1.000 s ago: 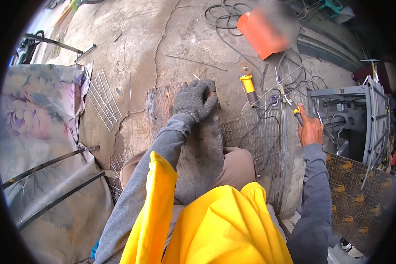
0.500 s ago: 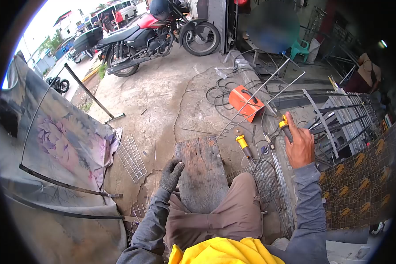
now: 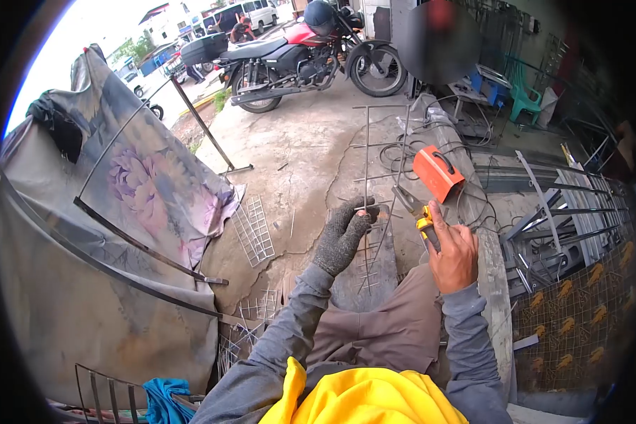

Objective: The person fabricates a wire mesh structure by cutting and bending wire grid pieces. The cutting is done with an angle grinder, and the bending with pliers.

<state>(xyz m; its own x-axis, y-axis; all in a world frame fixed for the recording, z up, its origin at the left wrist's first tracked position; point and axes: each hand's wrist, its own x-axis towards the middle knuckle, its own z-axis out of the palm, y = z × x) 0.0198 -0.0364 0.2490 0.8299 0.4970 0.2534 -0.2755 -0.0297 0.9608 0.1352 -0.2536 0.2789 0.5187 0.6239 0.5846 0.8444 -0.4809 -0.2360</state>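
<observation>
My left hand, in a dark grey glove with bare fingertips, grips a thin metal rod frame that stands up in front of me. Bare, my right hand is wrapped round the yellow and black handles of a pair of pliers. The jaws of the pliers point up and left, close beside the rod frame. Beneath the frame lies a worn wooden board, between my knees. Whether the jaws touch a rod is too small to tell.
An orange machine with a black handle sits ahead on the right, cables around it. A red motorcycle is parked beyond. Wire mesh lies left of the board. A flowered cloth hangs at left; metal bars are stacked at right.
My left hand has gone from empty above the board to gripping the rod frame. The pliers in my right hand have come in beside the frame. The view has turned to the right.
</observation>
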